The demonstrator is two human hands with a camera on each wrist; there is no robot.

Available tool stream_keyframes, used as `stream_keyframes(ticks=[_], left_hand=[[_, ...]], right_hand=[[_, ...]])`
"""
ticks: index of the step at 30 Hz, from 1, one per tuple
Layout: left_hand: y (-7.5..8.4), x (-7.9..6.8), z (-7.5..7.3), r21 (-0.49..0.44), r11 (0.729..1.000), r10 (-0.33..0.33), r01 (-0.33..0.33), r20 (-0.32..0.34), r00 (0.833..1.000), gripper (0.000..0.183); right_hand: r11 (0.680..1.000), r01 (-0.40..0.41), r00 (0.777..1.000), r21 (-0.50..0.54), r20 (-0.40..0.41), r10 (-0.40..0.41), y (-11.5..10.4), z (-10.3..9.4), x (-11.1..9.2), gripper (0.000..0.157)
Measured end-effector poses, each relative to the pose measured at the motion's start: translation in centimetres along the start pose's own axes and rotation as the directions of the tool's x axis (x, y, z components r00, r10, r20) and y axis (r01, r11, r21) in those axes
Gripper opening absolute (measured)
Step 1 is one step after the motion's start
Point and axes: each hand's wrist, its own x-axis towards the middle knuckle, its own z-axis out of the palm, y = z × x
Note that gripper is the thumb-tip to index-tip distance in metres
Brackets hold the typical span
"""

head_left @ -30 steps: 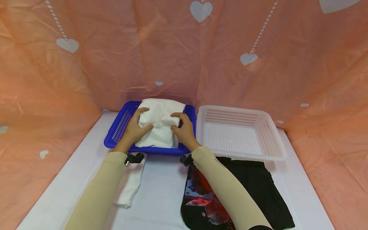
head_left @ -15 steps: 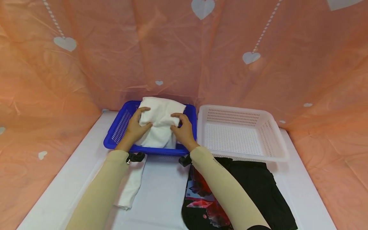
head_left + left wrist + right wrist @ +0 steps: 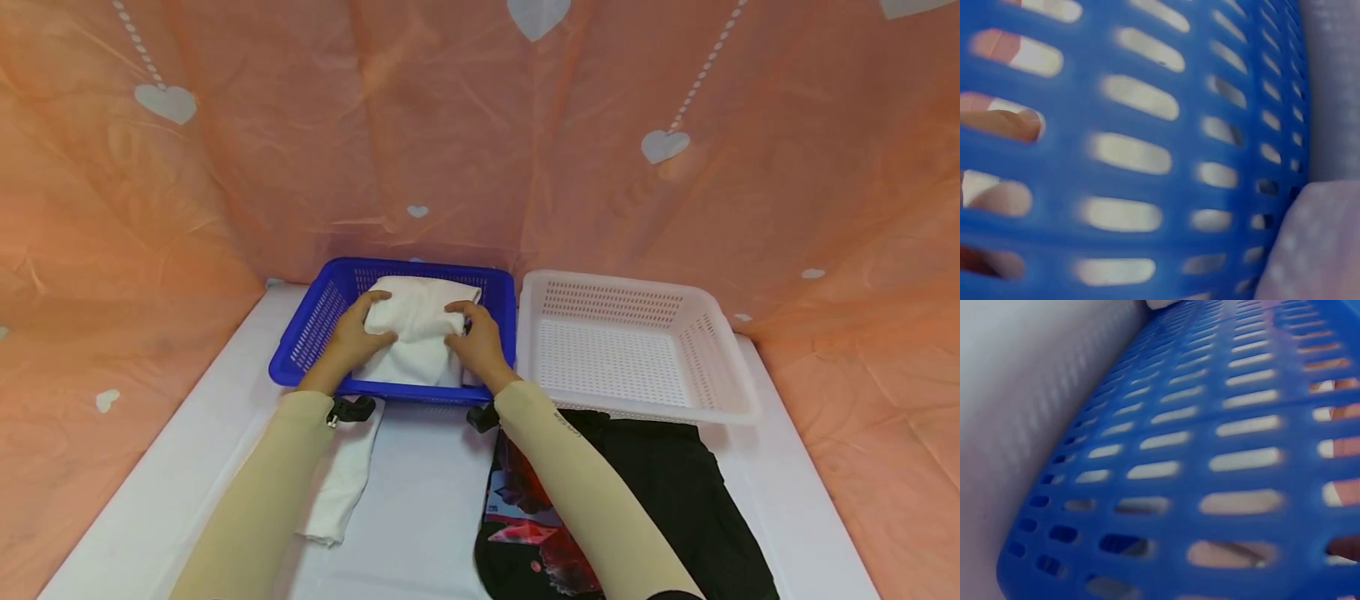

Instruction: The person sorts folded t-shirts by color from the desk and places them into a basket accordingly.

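A folded white cloth (image 3: 420,312) lies in the blue plastic basket (image 3: 412,391) at the centre of the head view. My left hand (image 3: 351,335) grips its left side, thumb over the near part and index finger along the far part. On the opposite side my right hand (image 3: 480,343) holds the cloth between thumb and curved fingers. Both hands reach inside over the front rim. In the left wrist view the slotted basket wall (image 3: 1072,137) fills most of the picture, and a fingertip (image 3: 1029,125) shows through a slot. The right wrist view also shows the slotted wall (image 3: 1185,444), with white behind it.
A white plastic basket (image 3: 607,358) with nothing in it stands against the blue one's right side. In front of it lies a black garment (image 3: 675,483) with a red floral print, partly under the right forearm. Another white cloth (image 3: 341,492) lies beside the left forearm. An orange curtain (image 3: 465,150) hangs behind.
The far edge of the white cloth has come down from above the basket's back rim to inside the basket. Both hands keep hold of it, nearly in place.
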Motion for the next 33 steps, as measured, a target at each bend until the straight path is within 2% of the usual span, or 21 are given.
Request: stream_keyframes(ticks=[5, 9, 14, 18, 22, 26, 30, 33], left_hand=[[-0.2, 0.2, -0.1, 0.001, 0.998, -0.059, 0.059, 0.038, 0.998, 0.065], [-0.3, 0.4, -0.2, 0.023, 0.992, -0.127, 0.125, 0.076, 0.989, 0.062], [-0.5, 0.4, -0.3, 0.074, 0.973, -0.228, 0.22, 0.127, 0.965, 0.059], [-0.6, 0.3, -0.3, 0.085, 0.956, -0.291, 0.281, 0.147, 0.945, 0.06], [-0.6, 0.3, -0.5, 0.095, 0.942, -0.333, 0.321, 0.179, 0.926, 0.062], [-0.8, 0.3, -0.6, 0.12, 0.937, -0.348, 0.329, 0.212, 0.913, 0.062], [-0.8, 0.4, -0.5, 0.12, 0.944, -0.326, 0.306, 0.213, 0.921, 0.062], [-0.7, 0.2, -0.4, 0.126, 0.956, -0.283, 0.264, 0.171, 0.944, 0.062]], right_hand=[[0.999, -0.024, 0.999, -0.043, 0.047, 0.026, 0.2, 0.3, 0.2, 0.043], [0.992, -0.04, 0.994, -0.115, 0.094, 0.051, 0.3, 0.5, 0.3, 0.042], [0.969, -0.075, 0.983, -0.235, 0.144, 0.112, 0.5, 0.7, 0.2, 0.047], [0.955, -0.101, 0.97, -0.28, 0.187, 0.157, 0.5, 0.8, 0.2, 0.051], [0.935, -0.114, 0.945, -0.337, 0.255, 0.207, 0.6, 1.0, 0.3, 0.057], [0.917, -0.122, 0.925, -0.381, 0.292, 0.245, 0.7, 1.1, 0.2, 0.062], [0.924, -0.129, 0.928, -0.361, 0.285, 0.241, 0.7, 1.0, 0.0, 0.061], [0.939, -0.122, 0.94, -0.322, 0.266, 0.213, 0.7, 1.0, -0.2, 0.06]])
